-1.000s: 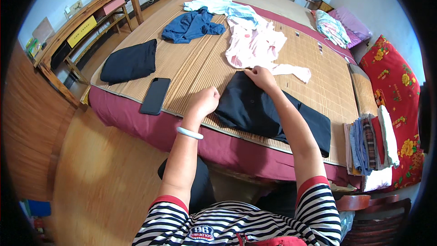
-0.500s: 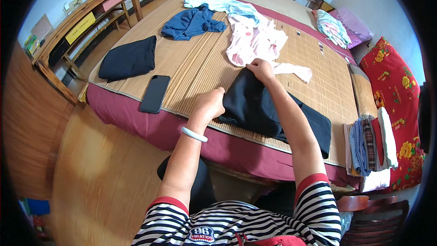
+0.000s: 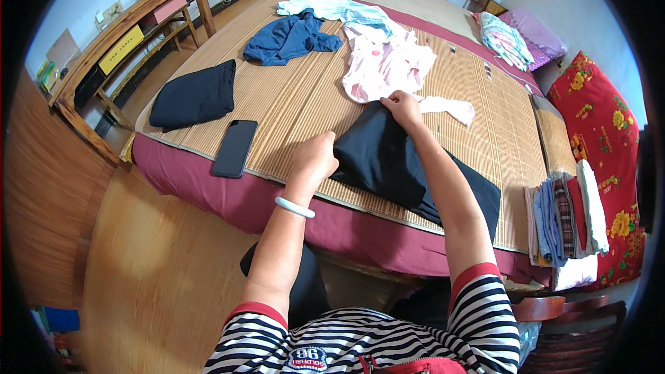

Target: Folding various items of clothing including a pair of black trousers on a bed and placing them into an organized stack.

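A pair of black trousers (image 3: 381,156), partly folded over, lies on the bamboo mat near the bed's front edge. My left hand (image 3: 316,157) is closed on its left edge, a pale bangle on that wrist. At the far corner my right hand (image 3: 403,108) pinches the cloth between thumb and fingers. My right forearm crosses over the trousers and hides part of them. Just beyond my right hand lies a spread pink garment (image 3: 384,62). A black phone (image 3: 235,149) rests on the mat to the left of my left hand.
A folded dark garment (image 3: 192,95) lies at the mat's left, with a crumpled blue garment (image 3: 291,38) and a pale striped one (image 3: 332,7) farther back. Folded clothes (image 3: 564,218) stand in a stack at the right, beside a red floral cushion (image 3: 599,159). A wooden chair (image 3: 571,332) is at lower right.
Both hands keep their grip on the black trousers and have barely moved. The cloth between them looks slightly smoother, and the whole view has shifted a little.
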Tool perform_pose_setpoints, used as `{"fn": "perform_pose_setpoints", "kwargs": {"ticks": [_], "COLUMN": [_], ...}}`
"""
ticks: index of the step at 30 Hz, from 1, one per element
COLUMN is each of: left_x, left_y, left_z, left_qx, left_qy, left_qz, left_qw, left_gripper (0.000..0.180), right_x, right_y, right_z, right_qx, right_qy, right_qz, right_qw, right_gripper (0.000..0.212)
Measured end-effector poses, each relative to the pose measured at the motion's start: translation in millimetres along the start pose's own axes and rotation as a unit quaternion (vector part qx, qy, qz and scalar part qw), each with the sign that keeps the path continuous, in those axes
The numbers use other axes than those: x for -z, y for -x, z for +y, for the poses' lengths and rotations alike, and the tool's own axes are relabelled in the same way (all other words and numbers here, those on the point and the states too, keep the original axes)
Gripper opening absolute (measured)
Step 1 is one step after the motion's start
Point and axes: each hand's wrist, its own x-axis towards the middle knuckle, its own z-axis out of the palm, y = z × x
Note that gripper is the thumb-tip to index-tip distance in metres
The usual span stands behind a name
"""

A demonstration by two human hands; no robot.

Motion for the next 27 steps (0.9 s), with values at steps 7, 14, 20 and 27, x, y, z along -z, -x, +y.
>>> {"fn": "perform_pose_setpoints", "kwargs": {"ticks": [7, 14, 20, 27], "left_x": [-10.7, 0.2, 9.7, 7.7], "left_y": [-4.5, -5.2, -3.7, -7.6], "left_z": [-13.7, -13.8, -3.6, 2.5], "left_qx": [0.031, 0.054, 0.063, 0.077], "left_qy": [0.074, 0.038, 0.021, 0.002], "left_qz": [0.059, 0.020, -0.023, -0.055], "left_qw": [0.995, 0.998, 0.998, 0.996], "left_gripper": [0.030, 0.033, 0.042, 0.039], "right_x": [-2.2, 59.2, 103.0, 73.6], "right_y": [1.0, 36.4, 121.1, 140.6], "right_z": [31.6, 99.4, 94.1, 75.1], "right_qx": [0.004, -0.077, -0.301, -0.271], "right_qy": [0.010, -0.018, -0.091, -0.360], "right_qz": [-0.011, 0.027, -0.124, -0.115], "right_qw": [1.000, 0.996, 0.941, 0.885], "right_gripper": [0.043, 0.040, 0.046, 0.045]}}
